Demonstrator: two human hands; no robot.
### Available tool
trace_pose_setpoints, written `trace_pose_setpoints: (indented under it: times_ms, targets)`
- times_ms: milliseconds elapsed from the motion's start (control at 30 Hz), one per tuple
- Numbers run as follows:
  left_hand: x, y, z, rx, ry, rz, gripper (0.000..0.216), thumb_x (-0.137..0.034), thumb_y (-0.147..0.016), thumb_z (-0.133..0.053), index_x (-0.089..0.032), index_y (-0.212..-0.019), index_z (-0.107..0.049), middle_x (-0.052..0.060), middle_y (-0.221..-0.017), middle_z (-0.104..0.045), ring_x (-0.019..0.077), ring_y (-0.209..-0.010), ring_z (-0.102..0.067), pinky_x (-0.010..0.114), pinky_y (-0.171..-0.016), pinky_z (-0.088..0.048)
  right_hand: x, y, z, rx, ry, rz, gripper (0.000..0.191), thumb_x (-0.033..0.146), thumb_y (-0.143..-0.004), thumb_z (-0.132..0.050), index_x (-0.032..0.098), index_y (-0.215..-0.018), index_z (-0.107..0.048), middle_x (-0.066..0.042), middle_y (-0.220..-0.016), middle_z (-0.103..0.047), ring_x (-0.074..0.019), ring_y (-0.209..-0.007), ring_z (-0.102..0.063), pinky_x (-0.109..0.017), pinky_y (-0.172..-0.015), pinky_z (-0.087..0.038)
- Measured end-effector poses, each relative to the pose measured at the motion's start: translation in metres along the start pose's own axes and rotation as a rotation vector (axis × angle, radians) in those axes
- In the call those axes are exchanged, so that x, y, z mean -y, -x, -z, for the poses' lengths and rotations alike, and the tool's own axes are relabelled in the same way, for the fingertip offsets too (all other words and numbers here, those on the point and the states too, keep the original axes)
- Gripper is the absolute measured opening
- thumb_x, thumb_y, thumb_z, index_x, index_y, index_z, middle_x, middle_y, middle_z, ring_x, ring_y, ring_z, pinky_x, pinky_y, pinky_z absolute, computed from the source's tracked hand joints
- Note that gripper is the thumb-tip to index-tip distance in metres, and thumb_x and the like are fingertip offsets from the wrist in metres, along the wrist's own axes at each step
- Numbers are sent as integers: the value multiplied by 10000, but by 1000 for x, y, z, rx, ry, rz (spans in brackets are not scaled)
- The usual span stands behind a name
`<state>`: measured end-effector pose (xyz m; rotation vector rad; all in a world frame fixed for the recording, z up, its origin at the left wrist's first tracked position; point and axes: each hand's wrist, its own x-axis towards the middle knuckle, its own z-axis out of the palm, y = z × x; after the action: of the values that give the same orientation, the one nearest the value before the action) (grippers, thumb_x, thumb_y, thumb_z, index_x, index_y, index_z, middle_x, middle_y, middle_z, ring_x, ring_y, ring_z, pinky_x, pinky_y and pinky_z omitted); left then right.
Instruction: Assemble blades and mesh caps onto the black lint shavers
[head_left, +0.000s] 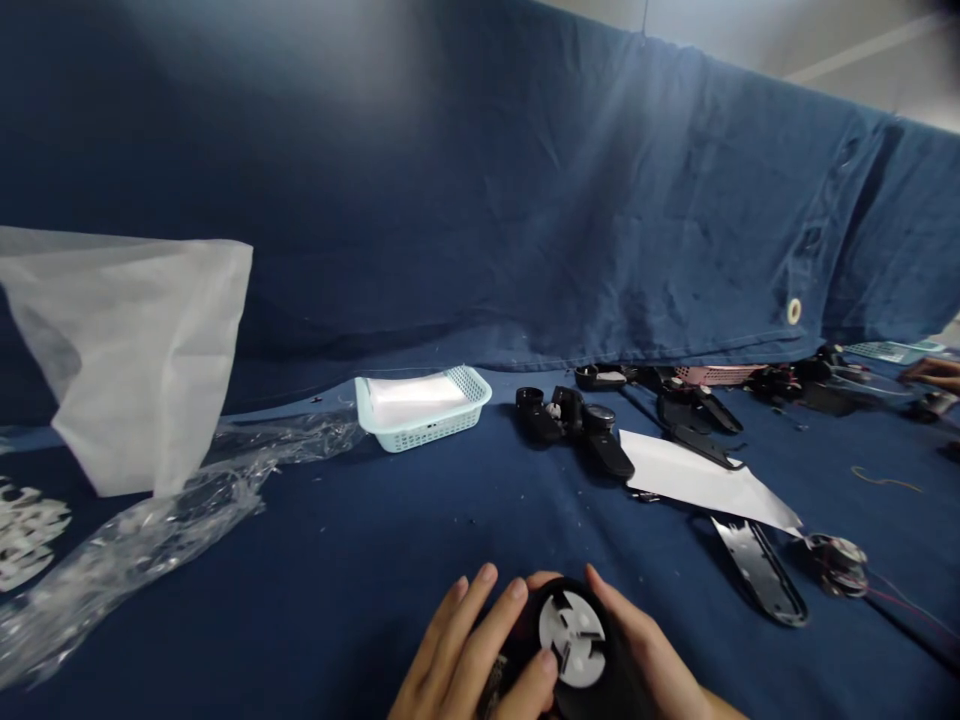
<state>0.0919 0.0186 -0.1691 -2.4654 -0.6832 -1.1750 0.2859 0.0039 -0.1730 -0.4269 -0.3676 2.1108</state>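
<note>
Blue cloth covers the surface and hangs as a backdrop behind it. At the near edge the left grip and the right grip are both clamped around a black round housing, which rests low between them. The left thumb lies against the white slotted disc set in its top, and the right fingers wrap its far side.

Just right of the grip lie a black oblong plate and a small wired motor. Beyond them are a white paper sheet and a cluster of black parts. Straight ahead and slightly left stands a pale mesh basket (something white lies inside). Far left of the grip are crumpled clear plastic, a white bag and white discs. Another person's hand shows far right.
</note>
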Motion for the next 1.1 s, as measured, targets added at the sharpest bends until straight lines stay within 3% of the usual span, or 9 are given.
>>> trace_pose_setpoints:
  times_ms: [133,267,400,567,733,833,967,1100]
  targets:
    - [0,0,-1,12,61,-14,246,-210,-1009,-391,-226,-1180,-567,79,-1577,-282,285,-1404,-357,474,-1043,-472,5,6,-4,52,25,-20,391,534,-898,-558,229,-1103,-693,-74,-995,-762,-216,-733,-735,-306,-630,-558]
    - [2,1,5,47,62,-50,348,-379,-1015,-373,-200,-1273,-522,127,-1576,-264,327,-1401,-351,499,-1020,-485,5,10,-10,63,74,-2,413,532,-907,-548,205,-1133,-663,-80,-985,-755,-220,-719,-743,-304,-611,-571]
    - [2,3,9,59,54,-108,332,-333,-1005,-414,-194,-1291,-507,135,-1581,-251,332,-1387,-380,497,-1030,-478,4,11,-10,72,114,-5,427,530,-905,-550,174,-1105,-676,-96,-978,-750,-225,-710,-748,-294,-616,-568]
    - [-1,4,8,12,-8,-138,360,-263,-923,-601,-249,-1271,-513,87,-1539,-361,307,-1351,-444,458,-1047,-480,7,13,-10,68,62,9,378,496,-886,-604,192,-1091,-696,-78,-929,-763,-213,-779,-746,-279,-637,-563]
    - [2,12,10,21,-10,-74,281,-245,-952,-532,-274,-1231,-528,41,-1387,-540,279,-1338,-456,485,-1043,-476,13,16,-14,99,66,38,379,500,-910,-555,203,-1105,-688,-85,-955,-761,-219,-713,-734,-298,-568,-566]
    - [7,12,11,105,-83,-95,266,-221,-953,-509,-238,-1209,-577,55,-1286,-613,265,-1235,-541,444,-972,-517,20,17,-16,80,83,136,403,501,-922,-521,185,-1109,-685,-110,-985,-746,-227,-705,-708,-303,-519,-554]
    - [13,2,12,337,-172,-173,374,-500,-921,-531,-227,-1140,-661,60,-1109,-701,244,-971,-654,353,-768,-569,31,20,-17,58,85,253,395,484,-915,-537,176,-1104,-697,-112,-969,-741,-225,-699,-678,-304,-499,-536]
    - [12,-4,15,395,-177,-167,449,-580,-872,-563,-216,-1105,-687,36,-971,-738,213,-834,-692,314,-707,-577,39,20,-17,44,93,312,385,489,-898,-565,192,-1097,-707,-104,-963,-741,-225,-693,-666,-302,-485,-522]
